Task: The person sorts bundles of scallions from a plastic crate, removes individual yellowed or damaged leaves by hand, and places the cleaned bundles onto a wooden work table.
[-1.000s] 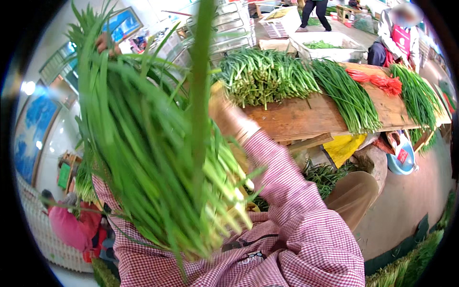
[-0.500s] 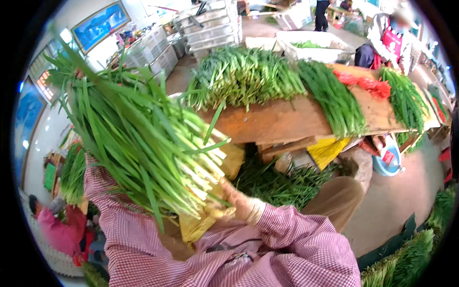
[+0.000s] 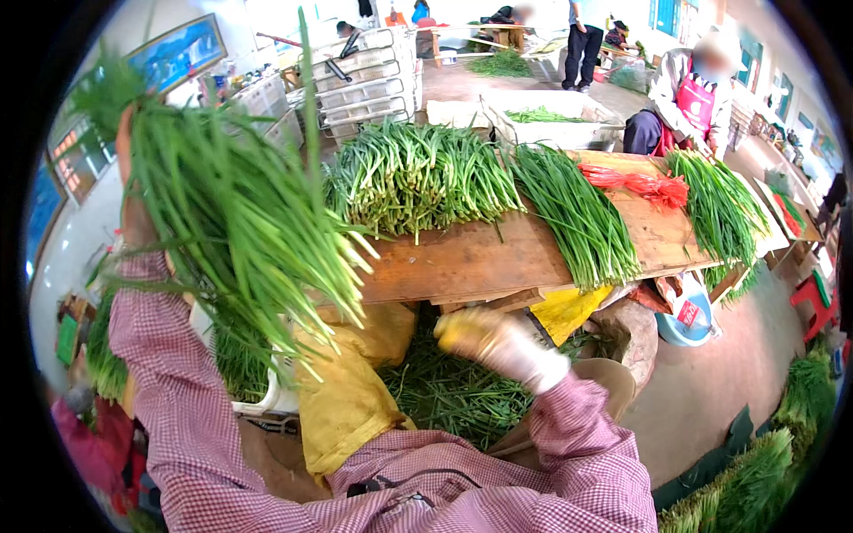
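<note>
Scallion bunch (image 3: 240,213) is held raised by left hand (image 3: 133,213) at upper left, gloved right hand (image 3: 502,342) empty and half-curled at centre; sorted piles (image 3: 418,173) already laid on bench (image 3: 471,262).

Your left hand (image 3: 133,209) lifts a bunch of green chives (image 3: 235,213), its leaves smooth and faintly glossy. Your right hand (image 3: 502,342) wears a pale, matt cloth glove. Your sleeves are checked woven cloth; your yellow apron (image 3: 351,395) is matt, creased fabric. The bench (image 3: 471,258) is bare, rough-sawn wood. The red ties (image 3: 640,185) look like thin, shiny plastic.
</note>
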`<move>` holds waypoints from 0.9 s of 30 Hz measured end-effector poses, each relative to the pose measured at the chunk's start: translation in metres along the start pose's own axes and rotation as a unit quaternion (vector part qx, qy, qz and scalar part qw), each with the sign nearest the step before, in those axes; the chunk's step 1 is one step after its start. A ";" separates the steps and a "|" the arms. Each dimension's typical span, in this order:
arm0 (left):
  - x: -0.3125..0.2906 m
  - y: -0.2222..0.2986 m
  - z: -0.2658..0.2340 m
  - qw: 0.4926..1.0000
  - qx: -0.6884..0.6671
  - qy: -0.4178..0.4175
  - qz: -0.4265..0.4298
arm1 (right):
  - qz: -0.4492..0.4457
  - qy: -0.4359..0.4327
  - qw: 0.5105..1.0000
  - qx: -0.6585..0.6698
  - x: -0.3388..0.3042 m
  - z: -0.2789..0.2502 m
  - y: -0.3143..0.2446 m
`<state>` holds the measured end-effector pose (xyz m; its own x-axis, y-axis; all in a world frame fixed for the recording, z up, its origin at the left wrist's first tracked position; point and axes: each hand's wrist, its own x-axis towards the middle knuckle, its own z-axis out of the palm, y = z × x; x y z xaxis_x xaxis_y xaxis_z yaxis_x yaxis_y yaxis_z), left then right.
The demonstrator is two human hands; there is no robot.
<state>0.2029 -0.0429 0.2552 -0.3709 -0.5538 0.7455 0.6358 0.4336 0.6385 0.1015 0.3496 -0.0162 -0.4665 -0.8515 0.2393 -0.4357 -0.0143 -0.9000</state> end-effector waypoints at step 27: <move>0.025 -0.303 0.299 0.929 0.029 -0.242 -0.279 | 0.124 0.224 0.943 0.212 0.142 -0.182 0.016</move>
<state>-0.2018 0.0242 0.1377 -0.9013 -0.3266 0.2845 0.2200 0.2205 0.9502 -0.1119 0.3235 0.0694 -0.8336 -0.5504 0.0472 0.0314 -0.1325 -0.9907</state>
